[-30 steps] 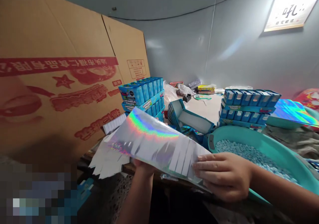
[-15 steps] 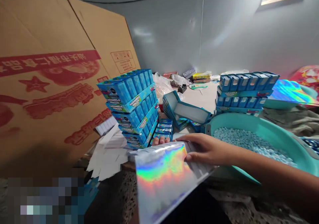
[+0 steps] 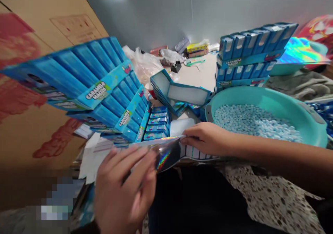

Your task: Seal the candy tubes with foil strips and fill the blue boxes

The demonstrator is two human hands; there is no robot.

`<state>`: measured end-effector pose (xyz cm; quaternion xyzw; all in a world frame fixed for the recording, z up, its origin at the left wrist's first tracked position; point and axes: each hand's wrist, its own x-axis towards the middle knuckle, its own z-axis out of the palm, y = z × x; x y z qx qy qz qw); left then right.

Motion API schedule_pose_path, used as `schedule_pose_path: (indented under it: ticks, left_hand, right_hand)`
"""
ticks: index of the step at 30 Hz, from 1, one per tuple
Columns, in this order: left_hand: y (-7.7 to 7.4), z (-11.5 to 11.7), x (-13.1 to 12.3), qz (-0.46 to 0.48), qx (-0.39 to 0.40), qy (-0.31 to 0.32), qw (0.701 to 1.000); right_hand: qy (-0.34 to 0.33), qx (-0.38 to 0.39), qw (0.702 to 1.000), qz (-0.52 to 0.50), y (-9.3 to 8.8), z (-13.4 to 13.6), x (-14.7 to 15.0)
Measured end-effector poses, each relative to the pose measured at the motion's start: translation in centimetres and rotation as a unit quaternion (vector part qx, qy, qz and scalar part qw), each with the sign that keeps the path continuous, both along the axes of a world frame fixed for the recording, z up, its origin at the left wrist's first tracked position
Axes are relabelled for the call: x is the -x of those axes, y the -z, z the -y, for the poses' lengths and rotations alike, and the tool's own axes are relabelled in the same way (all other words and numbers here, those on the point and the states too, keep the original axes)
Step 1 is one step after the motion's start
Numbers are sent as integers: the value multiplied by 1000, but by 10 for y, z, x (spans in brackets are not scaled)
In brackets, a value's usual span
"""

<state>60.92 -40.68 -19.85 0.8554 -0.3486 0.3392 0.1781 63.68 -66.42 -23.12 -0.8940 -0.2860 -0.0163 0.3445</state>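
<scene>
A shiny silver, rainbow-sheened sheet [image 3: 168, 154] lies bent near the table's front edge. Its far edge is pinched between the thumb and fingers of my right hand [image 3: 208, 138]. White oblong pieces [image 3: 195, 153] show below that hand. My left hand [image 3: 125, 185] is over the sheet's left end, its bent fingers blurred by motion; whether they grip the sheet is unclear. Just beyond are small blue boxes [image 3: 157, 123] in a row. Stacked blue display boxes marked "Caramelo Macizo" [image 3: 104, 92] stand to the left.
A teal basin [image 3: 260, 93] of small pale-blue pieces [image 3: 241, 118] stands at right, with more stacked blue boxes [image 3: 249, 62] behind it. Open blue trays [image 3: 188, 94] lie mid-table. A large cardboard carton [image 3: 59, 5] rises at left. Plastic bags [image 3: 142, 62] lie farther back.
The sheet has tipped from facing me broadly to being seen nearly edge-on. My left hand, formerly mostly behind it, is now in front at its left end. My view has shifted closer and lower.
</scene>
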Motion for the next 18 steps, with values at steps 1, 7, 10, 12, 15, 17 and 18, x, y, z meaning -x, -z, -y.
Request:
schedule_pose_path:
  ticks: [1, 7, 10, 12, 15, 17, 18]
  left_hand:
    - [-5, 5, 0, 5, -57, 4, 998]
    - [4, 29, -17, -127, -142, 68, 979]
    - [18, 29, -18, -137, -94, 68, 984]
    - [25, 30, -16, -125, -70, 58, 988]
    - [32, 32, -13, -104, -50, 53, 992]
    - [35, 33, -12, -99, -37, 56, 993]
    - [35, 34, -12, -102, -30, 58, 993]
  right_hand:
    - [-14, 3, 1000, -1, 2, -2, 2]
    - [-53, 19, 998, -1, 12, -7, 10]
    - [-54, 29, 998, -12, 14, -6, 8]
    - [-43, 27, 998, -24, 14, -5, 7]
    - [-25, 21, 999, -38, 15, -6, 7]
    - [-24, 25, 999, -37, 16, -6, 7]
    - [-29, 30, 999, -34, 17, -6, 8]
